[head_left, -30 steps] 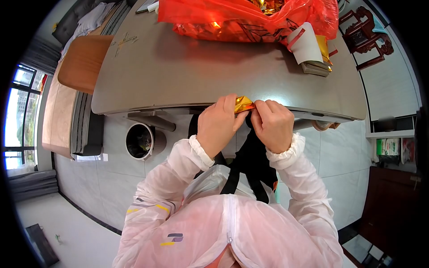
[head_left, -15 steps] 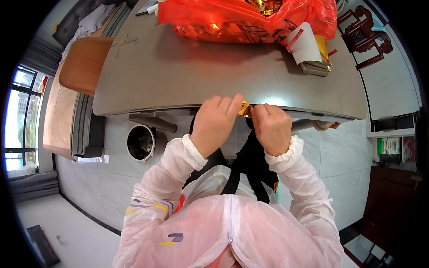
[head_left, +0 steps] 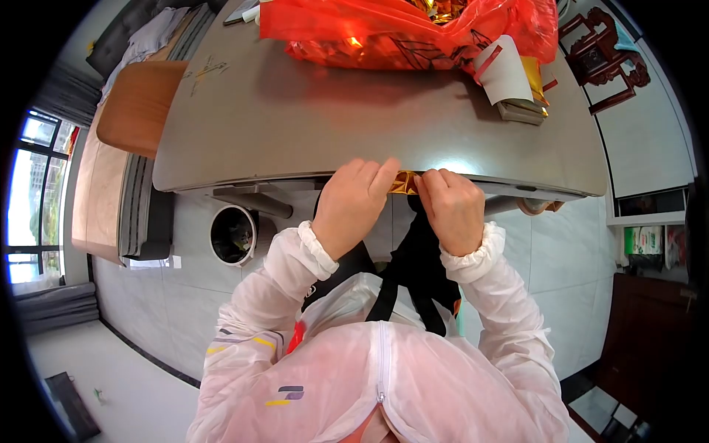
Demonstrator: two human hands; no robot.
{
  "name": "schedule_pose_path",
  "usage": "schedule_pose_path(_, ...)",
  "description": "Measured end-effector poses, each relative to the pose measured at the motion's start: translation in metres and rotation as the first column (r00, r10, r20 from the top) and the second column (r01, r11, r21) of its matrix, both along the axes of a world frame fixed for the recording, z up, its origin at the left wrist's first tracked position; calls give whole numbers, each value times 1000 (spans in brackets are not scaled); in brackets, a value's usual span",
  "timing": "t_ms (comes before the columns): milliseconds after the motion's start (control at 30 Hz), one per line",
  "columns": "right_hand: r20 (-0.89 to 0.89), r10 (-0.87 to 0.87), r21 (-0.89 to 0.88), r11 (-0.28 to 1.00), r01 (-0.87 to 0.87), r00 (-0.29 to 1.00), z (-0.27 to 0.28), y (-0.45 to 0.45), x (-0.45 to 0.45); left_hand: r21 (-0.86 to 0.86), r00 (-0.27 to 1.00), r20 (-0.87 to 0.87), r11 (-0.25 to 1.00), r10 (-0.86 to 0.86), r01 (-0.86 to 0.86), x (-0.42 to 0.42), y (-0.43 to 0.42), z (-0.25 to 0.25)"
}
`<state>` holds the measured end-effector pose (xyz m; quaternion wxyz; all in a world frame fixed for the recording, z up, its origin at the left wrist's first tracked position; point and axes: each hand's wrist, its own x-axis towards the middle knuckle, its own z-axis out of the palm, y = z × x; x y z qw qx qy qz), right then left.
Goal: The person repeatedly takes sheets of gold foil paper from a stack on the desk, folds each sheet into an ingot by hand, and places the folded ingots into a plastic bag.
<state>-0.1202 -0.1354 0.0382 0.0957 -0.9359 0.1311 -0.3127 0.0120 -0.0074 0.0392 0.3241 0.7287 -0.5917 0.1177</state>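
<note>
A small piece of shiny gold foil paper [head_left: 402, 182] stretches between my two hands at the table's front edge. My left hand [head_left: 351, 204] is closed on its left end, the fingers curled over it. On the other end, my right hand [head_left: 452, 210] pinches the foil between thumb and fingers. Much of the foil is hidden by the fingers. Beyond my hands, a red plastic bag [head_left: 413, 37] with gold foil pieces in it lies on the grey table [head_left: 310, 125]. A stack of foil sheets [head_left: 523, 111] with a white paper over it sits right of the bag.
Below the table's left side stands a trash bin [head_left: 233, 236] with a dark liner. A brown chair [head_left: 140, 107] is at the table's left end. A carved wooden chair [head_left: 609, 55] stands at the far right. A white bag [head_left: 347, 299] rests on my lap.
My right hand has shifted slightly right, away from my left hand. More of the gold foil shows between them.
</note>
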Motion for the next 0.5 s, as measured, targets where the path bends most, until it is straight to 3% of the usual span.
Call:
schedule_pose_path(133,22,116,-23,993,-116,993,-2,3,0,-94,977,-212,995,-1,-19,3,-1,-5)
schedule_pose_path(233,12,119,48,992,-120,993,-2,4,0,-31,902,-429,997,53,-73,0,1,-7)
schedule_pose_path(433,37,80,168,982,-85,996,-7,1,1,-47,881,-453,991,-136,128,3,7,-5)
schedule_pose_path(500,24,66,330,941,-70,998,-8,0,0,-10,800,-597,998,-62,69,5,12,1)
